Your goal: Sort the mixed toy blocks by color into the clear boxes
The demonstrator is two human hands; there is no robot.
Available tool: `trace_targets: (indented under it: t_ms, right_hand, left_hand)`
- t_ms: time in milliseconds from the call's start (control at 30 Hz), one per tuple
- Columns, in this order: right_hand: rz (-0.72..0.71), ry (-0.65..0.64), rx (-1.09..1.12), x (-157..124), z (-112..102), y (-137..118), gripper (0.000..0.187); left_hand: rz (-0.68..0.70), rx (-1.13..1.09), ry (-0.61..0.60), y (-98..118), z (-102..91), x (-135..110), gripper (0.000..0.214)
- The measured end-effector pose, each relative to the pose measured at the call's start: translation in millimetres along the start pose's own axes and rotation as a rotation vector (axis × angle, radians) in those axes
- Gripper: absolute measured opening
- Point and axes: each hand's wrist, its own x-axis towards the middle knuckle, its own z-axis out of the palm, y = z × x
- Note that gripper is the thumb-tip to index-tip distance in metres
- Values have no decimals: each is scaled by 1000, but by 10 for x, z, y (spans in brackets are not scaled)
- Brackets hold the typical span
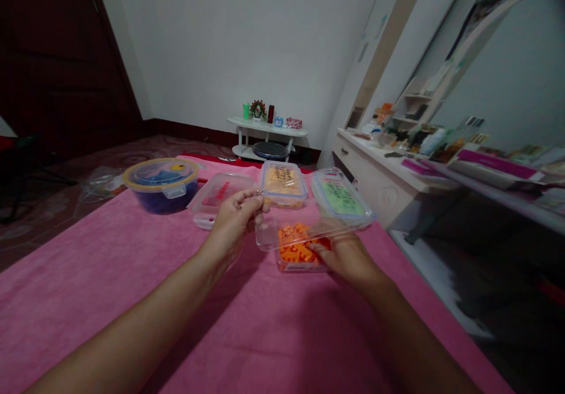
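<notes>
Lid (pixel 269 238) and container (pixel 292 268) are apart: you have the clear lid tilted up in your left hand (pixel 238 214), its thumb and fingers pinching the near-left edge, while the open container sits below on the pink cloth (pixel 247 329) with orange pieces (pixel 298 250) inside. Your right hand (pixel 346 253) is at the container's right side, thumb over the pieces; blur and the see-through lid make its grip hard to read, so you cannot tell whether it pinches a piece or only steadies the wall. As far as things show, the opening is done for this container, and its lid is not yet back on. Beyond it, the container with pale orange contents (pixel 282 183) and the one with green contents (pixel 342 199) look lidded, as does the round blue bowl (pixel 163 199) to your left; the red-lettered container (pixel 216 193) seems covered too.
</notes>
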Motion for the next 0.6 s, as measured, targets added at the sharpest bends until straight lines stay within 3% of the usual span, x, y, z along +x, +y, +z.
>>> trace_targets:
  t_ms: [100,233,333,400,500,600]
  right_hand:
    - [21,32,183,30,-30,129,20]
    - [350,259,656,35,-338,359,39]
    - [513,146,895,5,-528,473,51]
    - [537,110,849,-4,-525,522,53]
    - [584,275,606,20,-348,616,44]
    - [574,356,398,57,-124,737,28]
  left_hand:
    - [-37,29,-6,-25,-8,-2,28]
    - [-88,173,-30,-156,1,0,37]
    - [-12,326,-14,-316,13,23,40]
    - [95,470,-1,-395,10,40,39]
    - [220,704,-10,-440,-19,57,37]
    - [187,781,-53,-448,-58,71,40]
